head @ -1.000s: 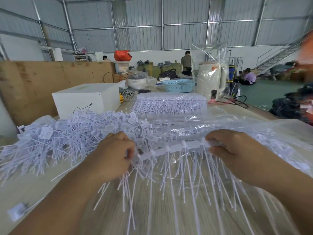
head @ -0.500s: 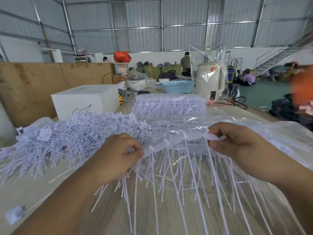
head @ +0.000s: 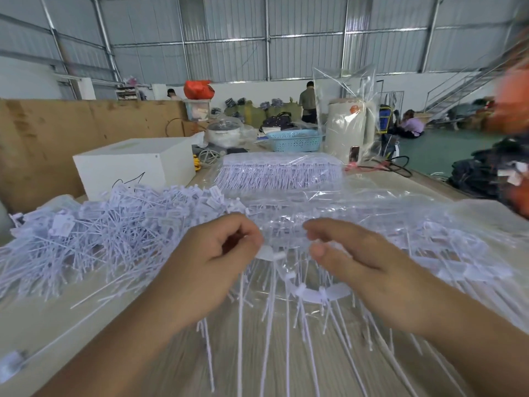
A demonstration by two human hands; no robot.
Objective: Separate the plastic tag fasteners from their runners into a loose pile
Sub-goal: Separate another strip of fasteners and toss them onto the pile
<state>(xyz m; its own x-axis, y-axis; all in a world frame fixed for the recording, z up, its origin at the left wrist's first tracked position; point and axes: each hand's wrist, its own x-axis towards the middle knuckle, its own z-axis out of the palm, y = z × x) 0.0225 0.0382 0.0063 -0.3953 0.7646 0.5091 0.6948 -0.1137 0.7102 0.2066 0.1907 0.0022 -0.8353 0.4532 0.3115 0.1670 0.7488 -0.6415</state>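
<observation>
Big metal-walled warehouse, and the wooden counter (head: 257,368) was pretty much buried in white plastic. The landmark here was the white box (head: 134,164) at the back left: right in front of it sat the loose pile (head: 114,233) of separated tag fasteners, and to the box's right lay a bagged bundle (head: 279,174) of them still in rows. Nearer the camera than the pile, both hands were up over a clear plastic sheet (head: 372,213). The left hand (head: 211,267) had its grip curled, pinching one end of a runner strip (head: 315,293) with the fasteners hanging down. The right hand (head: 369,267) pinched the other end between thumb and fingers, so the strip sagged between them.
</observation>
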